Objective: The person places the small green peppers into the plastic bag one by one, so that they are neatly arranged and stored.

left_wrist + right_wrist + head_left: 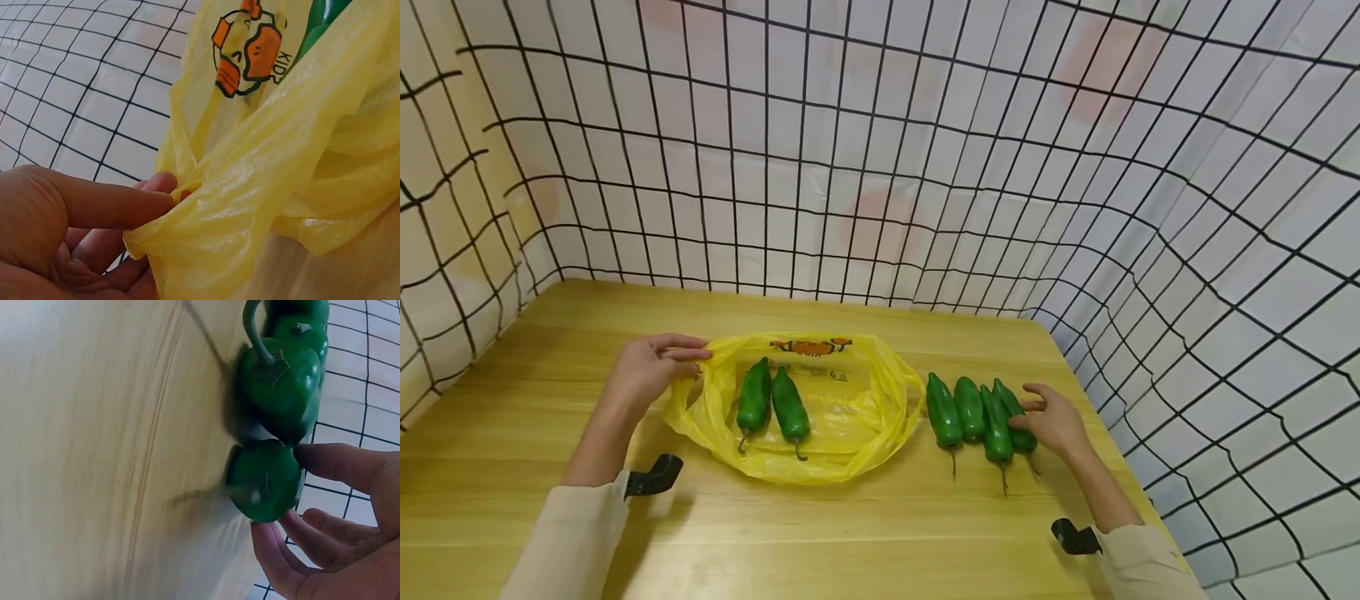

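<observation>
A yellow plastic bag lies with its mouth wide on the table, and two green peppers sit side by side inside it. At its left end my left hand pinches the rim; the left wrist view shows the thin plastic bunched at the fingertips. To the right of the bag, several green peppers lie in a row, stems toward me. My right hand is at the rightmost pepper, thumb on one side and fingers on the other. That pepper still rests on the table.
The wooden table ends at a white wall covered by black wire grid at the back and both sides. Black wrist mounts stick out from both sleeves. An orange cartoon print marks the bag's far side.
</observation>
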A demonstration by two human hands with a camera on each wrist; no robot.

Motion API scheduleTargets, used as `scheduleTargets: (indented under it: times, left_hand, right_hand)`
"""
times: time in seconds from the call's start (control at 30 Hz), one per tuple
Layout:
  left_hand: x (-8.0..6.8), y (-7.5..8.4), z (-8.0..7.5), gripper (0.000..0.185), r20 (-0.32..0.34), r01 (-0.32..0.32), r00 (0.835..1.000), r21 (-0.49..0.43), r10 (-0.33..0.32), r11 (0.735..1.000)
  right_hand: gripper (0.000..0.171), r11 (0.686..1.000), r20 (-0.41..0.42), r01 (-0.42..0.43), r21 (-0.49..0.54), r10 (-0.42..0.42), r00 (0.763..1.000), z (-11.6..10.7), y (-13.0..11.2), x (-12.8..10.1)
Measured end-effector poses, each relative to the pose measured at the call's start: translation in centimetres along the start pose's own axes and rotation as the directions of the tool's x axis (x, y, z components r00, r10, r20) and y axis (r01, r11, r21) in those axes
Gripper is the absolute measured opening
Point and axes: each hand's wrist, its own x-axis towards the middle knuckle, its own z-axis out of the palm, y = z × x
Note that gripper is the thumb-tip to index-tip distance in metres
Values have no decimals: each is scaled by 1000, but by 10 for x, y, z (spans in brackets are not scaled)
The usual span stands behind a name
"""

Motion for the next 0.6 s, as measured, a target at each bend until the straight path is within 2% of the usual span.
scheduleTargets:
  times: [0.17,0.37,0.6]
  left_hand:
    - [0,-1,1,40,4,13,1000,1,-13,1000]
    - [-1,-4,1,41,10,-5,1000,-13,5,1000]
    - [0,-4,1,41,7,-4,1000,-26,4,1000]
  right_hand:
    - [74,1000,4,-7,-5,7,1000,1,3,0]
    - [72,1000,-2,-23,-3,23,1000,1,4,-1]
    - [69,999,-37,-35,19,36,999,-4,0,-1]
